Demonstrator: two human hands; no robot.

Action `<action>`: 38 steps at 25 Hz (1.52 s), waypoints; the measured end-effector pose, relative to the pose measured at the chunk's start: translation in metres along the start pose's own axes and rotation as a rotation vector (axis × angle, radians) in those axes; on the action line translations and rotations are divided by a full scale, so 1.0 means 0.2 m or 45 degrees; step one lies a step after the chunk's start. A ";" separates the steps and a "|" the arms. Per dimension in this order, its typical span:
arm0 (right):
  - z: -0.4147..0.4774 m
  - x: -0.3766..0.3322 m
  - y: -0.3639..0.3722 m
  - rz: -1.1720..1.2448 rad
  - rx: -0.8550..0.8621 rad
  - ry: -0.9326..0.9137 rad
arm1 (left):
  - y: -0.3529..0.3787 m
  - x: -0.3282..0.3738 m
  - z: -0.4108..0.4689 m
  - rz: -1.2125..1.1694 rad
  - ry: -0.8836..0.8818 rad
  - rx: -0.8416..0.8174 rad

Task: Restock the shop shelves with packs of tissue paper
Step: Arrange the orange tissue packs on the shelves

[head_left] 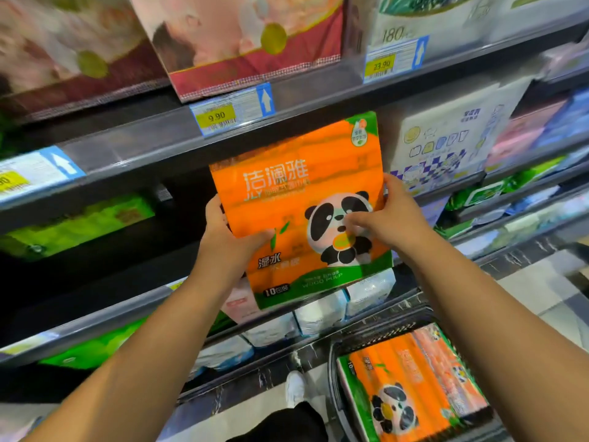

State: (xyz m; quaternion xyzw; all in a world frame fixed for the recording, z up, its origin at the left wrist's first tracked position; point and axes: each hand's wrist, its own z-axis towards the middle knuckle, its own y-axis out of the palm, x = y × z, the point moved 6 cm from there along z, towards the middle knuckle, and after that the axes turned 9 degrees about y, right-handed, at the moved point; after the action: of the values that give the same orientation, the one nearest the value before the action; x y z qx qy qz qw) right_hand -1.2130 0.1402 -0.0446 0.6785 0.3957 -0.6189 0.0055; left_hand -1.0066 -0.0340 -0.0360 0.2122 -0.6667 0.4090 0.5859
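Shelving [143, 145] in dark grey tiers fills the view, its front edges carrying price labels. Big red-patterned packs [248, 43] stand on the top shelf, and a green pack [79, 224] lies towards the left end of the shelf below. An orange tissue pack [296, 186] printed with a panda is held upright against a dark gap in that middle shelf. Its top reaches the front edge of the shelf above and its bottom overlaps the front edge of the next shelf down. Whether it rests on anything cannot be told. A black basket [366, 339] at lower right holds more orange panda packs [408, 387] lying flat. The left hand [226, 237] grips the pack's left edge, fingers curled behind and thumb on the front. The right hand [392, 218] clasps the right edge, thumb across the panda. A yellow 9.90 label [231, 111] sits just above the pack.
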 end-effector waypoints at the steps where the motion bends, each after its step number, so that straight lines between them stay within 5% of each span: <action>1: 0.03 -0.02 0.01 -0.026 -0.022 0.000 | -0.01 0.00 0.04 0.013 -0.019 -0.007; 16: 0.43 -0.16 0.15 -0.049 0.016 -0.065 | -0.02 -0.11 0.48 -0.075 -0.303 0.037; 25: 0.64 -0.09 0.16 0.080 0.071 -0.043 | 0.14 -0.18 0.68 0.024 -0.199 0.013; 30: 0.68 0.08 0.26 0.033 0.101 -0.100 | 0.22 -0.26 0.60 0.216 0.124 -0.018; 38: 0.68 0.24 0.33 0.005 0.227 -0.046 | 0.29 -0.44 0.55 0.330 0.090 0.007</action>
State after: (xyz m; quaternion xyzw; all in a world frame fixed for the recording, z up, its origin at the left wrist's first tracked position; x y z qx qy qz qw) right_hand -1.2943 0.0529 -0.1484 0.6659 0.3376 -0.6637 -0.0466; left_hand -1.0972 -0.1054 -0.1350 0.1113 -0.6663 0.4904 0.5507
